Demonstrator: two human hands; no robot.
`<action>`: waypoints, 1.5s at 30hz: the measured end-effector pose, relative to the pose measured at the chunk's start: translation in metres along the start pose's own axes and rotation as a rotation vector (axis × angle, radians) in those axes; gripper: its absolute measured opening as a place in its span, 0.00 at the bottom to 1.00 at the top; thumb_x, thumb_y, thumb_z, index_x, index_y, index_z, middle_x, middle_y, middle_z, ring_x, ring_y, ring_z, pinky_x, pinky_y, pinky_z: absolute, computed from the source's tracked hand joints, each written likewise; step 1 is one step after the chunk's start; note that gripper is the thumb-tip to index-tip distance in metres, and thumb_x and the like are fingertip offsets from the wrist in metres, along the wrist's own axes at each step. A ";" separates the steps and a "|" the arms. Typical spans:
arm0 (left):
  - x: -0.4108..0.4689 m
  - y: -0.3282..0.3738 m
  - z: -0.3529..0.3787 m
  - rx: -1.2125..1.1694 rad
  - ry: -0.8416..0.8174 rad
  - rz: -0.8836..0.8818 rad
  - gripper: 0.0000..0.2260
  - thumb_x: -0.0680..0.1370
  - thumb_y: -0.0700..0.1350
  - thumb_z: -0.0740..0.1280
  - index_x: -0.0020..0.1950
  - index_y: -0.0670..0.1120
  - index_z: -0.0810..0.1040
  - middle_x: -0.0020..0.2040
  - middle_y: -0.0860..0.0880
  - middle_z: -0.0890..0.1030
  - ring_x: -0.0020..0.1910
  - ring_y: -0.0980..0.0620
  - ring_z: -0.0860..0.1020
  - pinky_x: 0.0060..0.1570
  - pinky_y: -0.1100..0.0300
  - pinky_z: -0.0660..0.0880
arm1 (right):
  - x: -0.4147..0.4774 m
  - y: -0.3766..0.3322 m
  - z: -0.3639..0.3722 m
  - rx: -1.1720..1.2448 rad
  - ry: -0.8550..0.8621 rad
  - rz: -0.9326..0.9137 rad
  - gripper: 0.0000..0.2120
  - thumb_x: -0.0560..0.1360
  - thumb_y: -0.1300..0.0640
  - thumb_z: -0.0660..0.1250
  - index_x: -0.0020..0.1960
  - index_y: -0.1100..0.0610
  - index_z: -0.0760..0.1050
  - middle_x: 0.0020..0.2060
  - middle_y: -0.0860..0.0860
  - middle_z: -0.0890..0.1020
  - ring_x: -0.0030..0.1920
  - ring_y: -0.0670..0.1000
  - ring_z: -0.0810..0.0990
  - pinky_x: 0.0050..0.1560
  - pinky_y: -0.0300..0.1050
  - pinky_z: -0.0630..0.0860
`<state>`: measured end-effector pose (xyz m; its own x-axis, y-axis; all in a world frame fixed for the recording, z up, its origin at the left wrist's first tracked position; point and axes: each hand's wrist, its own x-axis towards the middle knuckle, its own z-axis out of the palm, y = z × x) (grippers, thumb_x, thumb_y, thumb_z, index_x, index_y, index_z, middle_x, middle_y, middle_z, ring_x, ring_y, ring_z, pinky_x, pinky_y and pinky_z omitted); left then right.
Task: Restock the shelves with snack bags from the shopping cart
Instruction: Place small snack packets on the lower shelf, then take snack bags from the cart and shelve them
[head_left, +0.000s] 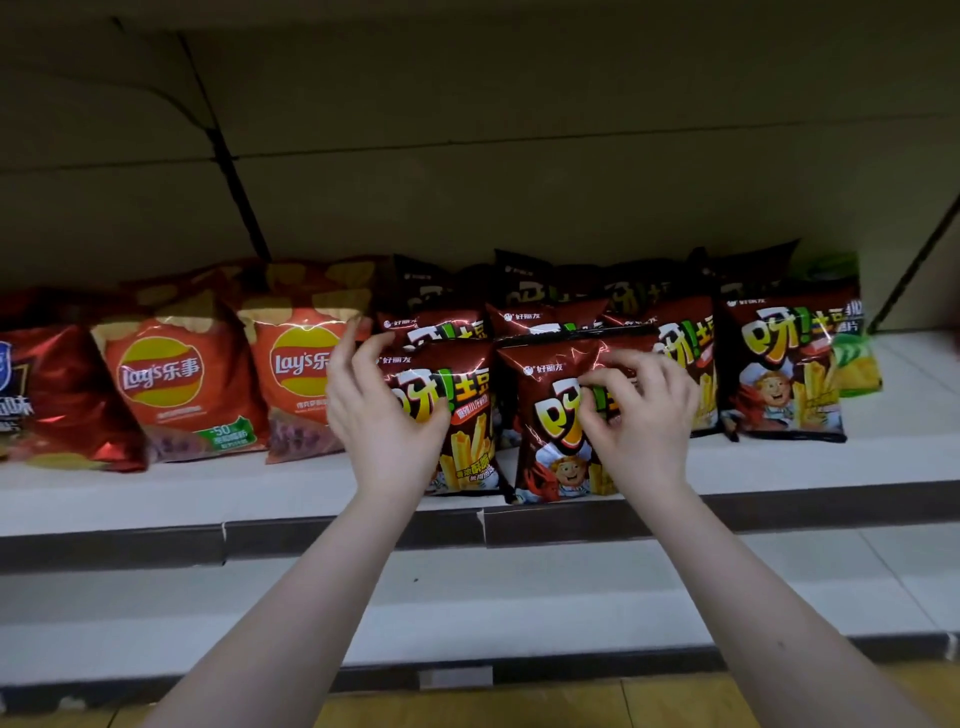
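Shelving fills the view: a long white shelf board (208, 493) with a dark front strip carries the stock, and a lower white shelf (519, 597) runs beneath it. Glossy orange Lay's crisp bags (171, 384) stand at the left of the board, and rows of dark red foil bags (779, 364) with yellow lettering stand at the centre and right. Two bare forearms reach up from below to the front of the centre rows. The left hand (384, 415) lies against the left edge of a dark red foil bag printed with yellow fries (467, 421). Its thumb is pressed to the bag's front and its fingers are loosely curled near the upper left corner; whether they close on the bag cannot be told. The right hand (641, 415) is bunched, its curled fingertips (592, 387) pinching the front face of a dark red foil bag showing a cartoon chef (550, 410). Both bags stand upright side by side at the board's front edge, touching each other. The chef bag sits just left of the right hand's palm.
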<state>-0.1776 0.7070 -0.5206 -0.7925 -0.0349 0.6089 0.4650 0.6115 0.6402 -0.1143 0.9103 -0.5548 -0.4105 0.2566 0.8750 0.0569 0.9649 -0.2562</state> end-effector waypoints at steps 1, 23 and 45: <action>0.000 0.003 0.000 -0.008 -0.018 0.030 0.30 0.66 0.42 0.76 0.65 0.45 0.70 0.72 0.46 0.64 0.71 0.46 0.62 0.66 0.52 0.58 | 0.000 -0.003 -0.001 0.015 -0.018 0.014 0.06 0.70 0.56 0.66 0.43 0.54 0.81 0.47 0.50 0.81 0.55 0.52 0.70 0.54 0.50 0.63; 0.040 0.157 -0.146 -0.401 -0.260 -0.357 0.15 0.76 0.46 0.68 0.62 0.49 0.73 0.64 0.51 0.75 0.66 0.54 0.70 0.67 0.50 0.67 | 0.114 -0.123 -0.167 0.567 -0.580 0.675 0.20 0.78 0.48 0.56 0.67 0.53 0.69 0.62 0.43 0.73 0.65 0.48 0.71 0.65 0.55 0.69; 0.117 0.257 -0.511 -0.461 0.283 -0.597 0.07 0.81 0.43 0.63 0.58 0.45 0.75 0.54 0.52 0.80 0.53 0.61 0.78 0.52 0.71 0.73 | 0.279 -0.425 -0.296 1.189 -0.974 0.515 0.12 0.81 0.55 0.57 0.64 0.48 0.69 0.60 0.45 0.76 0.61 0.39 0.73 0.60 0.35 0.72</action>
<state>0.0502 0.4563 -0.0457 -0.8572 -0.4898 0.1593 0.1598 0.0411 0.9863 0.0168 0.5878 -0.0802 -0.9885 -0.0549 0.1406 -0.1450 0.0878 -0.9855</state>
